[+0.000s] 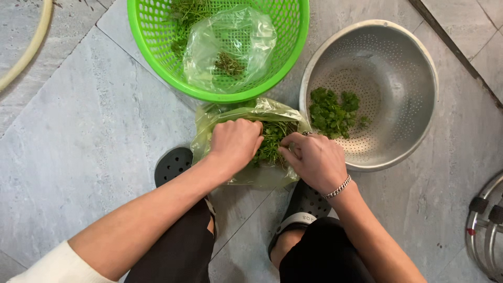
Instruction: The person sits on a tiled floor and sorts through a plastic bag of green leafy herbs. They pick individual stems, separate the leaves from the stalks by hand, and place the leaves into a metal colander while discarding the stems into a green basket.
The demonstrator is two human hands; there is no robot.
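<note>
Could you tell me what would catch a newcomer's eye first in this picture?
Probably the bright green basket at top centre, holding herbs and a crumpled plastic bag. Just below it, the left hand and right hand dig into an open bag of herbs on the tiled floor. To the right sits a metal colander with a small heap of picked leaves.

Floor (94, 120) of large grey stone-look tiles with thin grout joints; a pale hose (29, 50) curves at upper left; even, diffuse light.
</note>
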